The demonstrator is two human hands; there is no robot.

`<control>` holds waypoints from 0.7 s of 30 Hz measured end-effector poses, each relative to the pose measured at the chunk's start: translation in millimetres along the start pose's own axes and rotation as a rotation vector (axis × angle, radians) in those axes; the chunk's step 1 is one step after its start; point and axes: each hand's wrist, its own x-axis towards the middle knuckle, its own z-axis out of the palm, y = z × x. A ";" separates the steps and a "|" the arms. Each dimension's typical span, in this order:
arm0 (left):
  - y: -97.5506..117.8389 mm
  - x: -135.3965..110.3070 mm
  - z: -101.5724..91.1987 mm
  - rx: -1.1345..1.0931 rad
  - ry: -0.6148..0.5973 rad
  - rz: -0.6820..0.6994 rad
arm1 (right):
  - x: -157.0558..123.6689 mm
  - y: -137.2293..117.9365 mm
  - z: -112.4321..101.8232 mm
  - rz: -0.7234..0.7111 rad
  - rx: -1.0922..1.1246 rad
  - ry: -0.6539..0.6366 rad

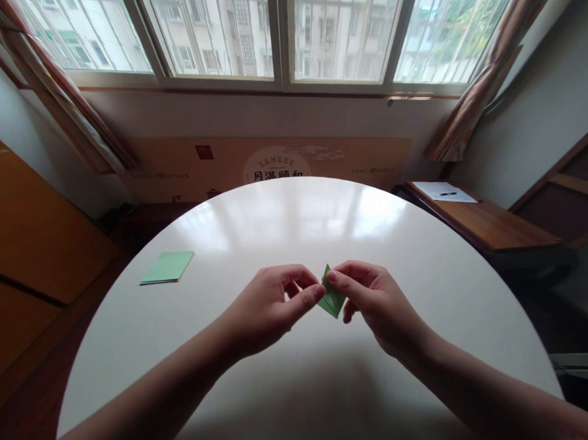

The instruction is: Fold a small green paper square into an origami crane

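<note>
Both of my hands meet over the middle of a round white table (pixel 286 377). Between them is a small folded piece of green paper (pixel 332 301), shaped like a narrow triangle. My left hand (pixel 270 307) pinches its left edge between thumb and forefinger, fingers curled. My right hand (pixel 376 303) pinches its upper right edge the same way. The paper is held just above the tabletop.
A thin stack of light green paper sheets (pixel 168 267) lies on the table to the left. Beyond the table stand a printed cardboard panel (pixel 277 163) under the window and, at right, a brown side table (pixel 486 220) with a white sheet and pen (pixel 446 192).
</note>
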 end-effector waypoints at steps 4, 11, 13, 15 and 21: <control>-0.1 0.3 7.6 -0.156 -0.019 -0.086 | -0.8 0.0 0.8 -0.006 -0.002 -0.006; -2.4 3.8 5.2 -0.304 0.111 -0.130 | 0.0 -0.3 0.3 0.010 -0.048 -0.016; -2.9 3.8 4.7 -0.311 0.131 -0.125 | 1.0 0.0 0.2 0.020 -0.064 -0.018; -2.9 3.1 4.1 -0.267 0.136 -0.107 | 2.0 0.0 -0.1 0.022 -0.078 -0.030; -2.8 0.9 -0.3 -0.082 0.121 -0.025 | 3.0 -0.1 -2.3 0.015 -0.127 -0.082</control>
